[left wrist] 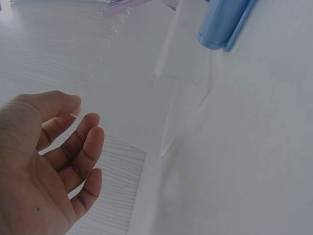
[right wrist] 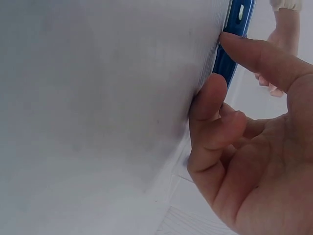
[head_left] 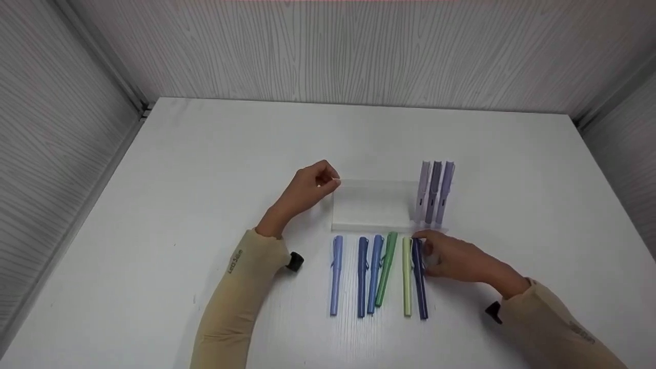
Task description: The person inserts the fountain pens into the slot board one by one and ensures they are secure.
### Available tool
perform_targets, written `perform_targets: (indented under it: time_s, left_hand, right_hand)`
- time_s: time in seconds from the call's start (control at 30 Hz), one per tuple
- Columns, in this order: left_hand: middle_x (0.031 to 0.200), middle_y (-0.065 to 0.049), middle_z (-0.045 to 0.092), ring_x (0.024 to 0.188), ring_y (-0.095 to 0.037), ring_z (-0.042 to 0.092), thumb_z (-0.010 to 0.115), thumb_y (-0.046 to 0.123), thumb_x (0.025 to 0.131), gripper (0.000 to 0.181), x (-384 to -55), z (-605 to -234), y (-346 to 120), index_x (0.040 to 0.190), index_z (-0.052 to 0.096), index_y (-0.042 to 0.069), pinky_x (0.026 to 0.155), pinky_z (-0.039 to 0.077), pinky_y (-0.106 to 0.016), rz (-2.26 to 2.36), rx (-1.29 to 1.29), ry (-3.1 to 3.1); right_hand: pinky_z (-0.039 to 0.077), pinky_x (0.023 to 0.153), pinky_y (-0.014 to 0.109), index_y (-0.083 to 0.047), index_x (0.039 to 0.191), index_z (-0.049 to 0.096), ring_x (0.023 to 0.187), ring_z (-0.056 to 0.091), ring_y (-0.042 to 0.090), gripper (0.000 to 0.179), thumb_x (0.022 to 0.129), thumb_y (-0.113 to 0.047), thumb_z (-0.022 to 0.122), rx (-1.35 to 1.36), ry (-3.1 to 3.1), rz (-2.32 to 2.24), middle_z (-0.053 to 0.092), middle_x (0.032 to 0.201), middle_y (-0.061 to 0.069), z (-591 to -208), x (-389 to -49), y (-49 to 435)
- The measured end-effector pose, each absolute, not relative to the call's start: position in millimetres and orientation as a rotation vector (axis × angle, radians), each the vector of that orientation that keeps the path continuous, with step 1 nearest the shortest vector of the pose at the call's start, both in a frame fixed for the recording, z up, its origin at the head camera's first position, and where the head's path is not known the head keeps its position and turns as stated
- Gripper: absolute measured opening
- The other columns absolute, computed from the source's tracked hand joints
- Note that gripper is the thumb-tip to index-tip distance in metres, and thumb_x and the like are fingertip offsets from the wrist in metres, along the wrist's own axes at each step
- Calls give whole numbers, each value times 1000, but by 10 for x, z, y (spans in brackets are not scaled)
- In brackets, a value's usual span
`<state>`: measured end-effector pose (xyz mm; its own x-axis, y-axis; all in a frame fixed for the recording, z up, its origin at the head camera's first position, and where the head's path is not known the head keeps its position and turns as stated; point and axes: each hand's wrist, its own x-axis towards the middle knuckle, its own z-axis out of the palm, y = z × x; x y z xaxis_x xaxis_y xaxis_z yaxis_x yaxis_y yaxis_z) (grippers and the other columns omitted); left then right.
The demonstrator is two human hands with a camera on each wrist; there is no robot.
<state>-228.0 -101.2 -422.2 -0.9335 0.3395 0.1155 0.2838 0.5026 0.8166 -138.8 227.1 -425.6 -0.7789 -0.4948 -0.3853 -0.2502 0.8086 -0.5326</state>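
Note:
A clear pen stand (head_left: 376,226) sits mid-table, with three purple pens (head_left: 433,192) standing at its right end. My left hand (head_left: 310,185) pinches the stand's upper left corner between thumb and forefinger; the left wrist view shows the clear sheet (left wrist: 127,93) at those fingertips. Down at the right end of the row of pens, my right hand (head_left: 453,256) grips a dark blue pen (head_left: 420,287) near its capped end. In the right wrist view the thumb and curled fingers lie along that blue pen (right wrist: 238,29), which lies on the table.
Left of the dark blue pen lie a lime pen (head_left: 407,277), a green pen (head_left: 386,269) and several blue pens (head_left: 362,277), all in front of the stand. Wood-grain panels (head_left: 328,51) wall the white table (head_left: 230,138) at the back and sides.

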Motion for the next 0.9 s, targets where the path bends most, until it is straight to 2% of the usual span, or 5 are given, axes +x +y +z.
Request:
perform_targets:
  time_s: [0.13, 0.37, 0.67, 0.9]
  left_hand:
    - [94, -8, 65, 83, -16, 55, 59, 20, 95, 16, -2273, -4216, -1010, 103, 61, 6, 76, 44, -26, 1424, 556, 2680]
    - [93, -9, 64, 82, -16, 53, 60, 20, 95, 16, -2267, -4209, -1011, 102, 61, 5, 75, 43, -26, 1450, 558, 2655]
    - [93, -9, 64, 81, -16, 53, 59, 20, 95, 17, -2276, -4206, -1012, 102, 61, 5, 74, 43, -25, 1432, 556, 2668]
    - [94, -9, 64, 82, -16, 53, 59, 21, 95, 17, -2263, -4200, -1015, 103, 61, 6, 74, 43, -26, 1429, 536, 2660]
  right_hand:
    - [51, 72, 31, -10, 138, 41, 87, 56, 17, 64, 83, -13, 74, -554, 2485, -619, 64, 109, 9, -4245, -1365, 2282]
    - [46, 64, 25, -8, 141, 34, 74, 55, 11, 66, 85, -3, 68, -638, 2536, -648, 66, 101, 6, -4138, -1302, 2341]
    - [52, 65, 27, -17, 145, 25, 74, 62, 14, 68, 88, -3, 61, -505, 2536, -833, 67, 104, 9, -4077, -1313, 2397]
    - [49, 61, 25, -16, 144, 23, 68, 57, 13, 68, 88, -1, 59, -585, 2595, -919, 66, 100, 10, -4028, -1292, 2417]
